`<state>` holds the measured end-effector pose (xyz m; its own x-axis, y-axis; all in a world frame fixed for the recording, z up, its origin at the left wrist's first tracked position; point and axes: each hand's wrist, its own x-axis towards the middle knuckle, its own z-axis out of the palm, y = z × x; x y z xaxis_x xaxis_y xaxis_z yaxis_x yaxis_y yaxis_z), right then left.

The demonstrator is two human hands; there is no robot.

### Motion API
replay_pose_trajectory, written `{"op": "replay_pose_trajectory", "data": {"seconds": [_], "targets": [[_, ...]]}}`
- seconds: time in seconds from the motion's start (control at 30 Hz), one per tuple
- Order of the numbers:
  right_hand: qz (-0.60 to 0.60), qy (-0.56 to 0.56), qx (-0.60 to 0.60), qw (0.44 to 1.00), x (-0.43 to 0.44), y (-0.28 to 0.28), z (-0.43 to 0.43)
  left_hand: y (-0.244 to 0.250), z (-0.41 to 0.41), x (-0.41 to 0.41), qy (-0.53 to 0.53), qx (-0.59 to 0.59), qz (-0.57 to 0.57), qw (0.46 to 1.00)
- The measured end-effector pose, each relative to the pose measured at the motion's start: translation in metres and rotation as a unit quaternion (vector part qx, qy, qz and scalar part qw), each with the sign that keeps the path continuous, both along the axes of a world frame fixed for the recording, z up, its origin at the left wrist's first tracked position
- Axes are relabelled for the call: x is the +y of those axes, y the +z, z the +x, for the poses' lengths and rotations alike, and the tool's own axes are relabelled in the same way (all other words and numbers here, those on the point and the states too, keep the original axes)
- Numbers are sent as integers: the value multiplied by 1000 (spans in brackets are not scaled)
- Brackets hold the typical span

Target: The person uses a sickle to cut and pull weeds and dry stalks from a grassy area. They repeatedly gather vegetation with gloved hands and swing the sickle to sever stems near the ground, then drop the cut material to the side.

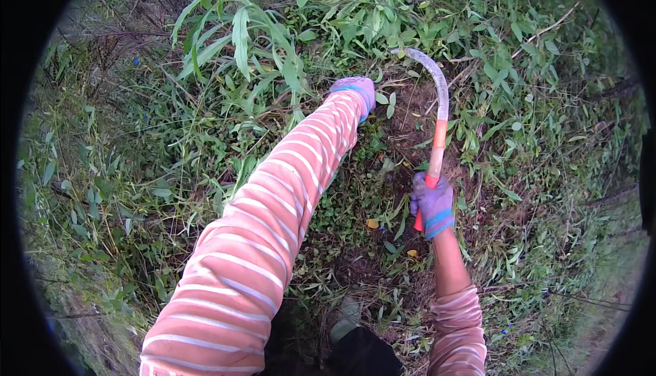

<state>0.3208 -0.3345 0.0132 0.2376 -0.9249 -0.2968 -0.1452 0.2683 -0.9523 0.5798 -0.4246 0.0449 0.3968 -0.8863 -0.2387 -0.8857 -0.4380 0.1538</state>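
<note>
My right hand [433, 202], in a purple glove with a blue cuff, grips the red handle of a sickle [442, 94]. Its curved metal blade points away from me and hooks left over a patch of bare soil. My left hand [357, 91], gloved alike, reaches forward among low green plants, left of the blade and apart from it. The back of the glove and the sleeve hide its fingers, so I cannot tell what it holds. A tall leafy weed [243, 32] leans just beyond and left of it.
Dense weeds [128, 181] and trailing vines [533, 58] cover the ground on both sides. Brown soil [410, 114] shows in the middle, with cut stems and a yellow leaf [372, 223] nearer me. My shoe [347, 317] and dark trouser leg are at the bottom.
</note>
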Motion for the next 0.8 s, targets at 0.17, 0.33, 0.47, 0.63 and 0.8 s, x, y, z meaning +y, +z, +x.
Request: {"op": "replay_pose_trajectory", "data": {"seconds": [0.17,0.33,0.47,0.63,0.8], "targets": [[22,98,218,971,-58,-11,34,6,8,3,-47,-21,16,999],[24,-6,182,983,117,-94,-101,-5,-7,101,-249,52,76,964],[174,66,17,982,179,-31,-77,-5,38,208,-183,88,22,979],[156,-136,-130,970,120,-24,-49,-5,106,327,-89,30,1,996],[157,-3,43,987,194,-45,-92,-2,139,414,135,80,63,986]]}}
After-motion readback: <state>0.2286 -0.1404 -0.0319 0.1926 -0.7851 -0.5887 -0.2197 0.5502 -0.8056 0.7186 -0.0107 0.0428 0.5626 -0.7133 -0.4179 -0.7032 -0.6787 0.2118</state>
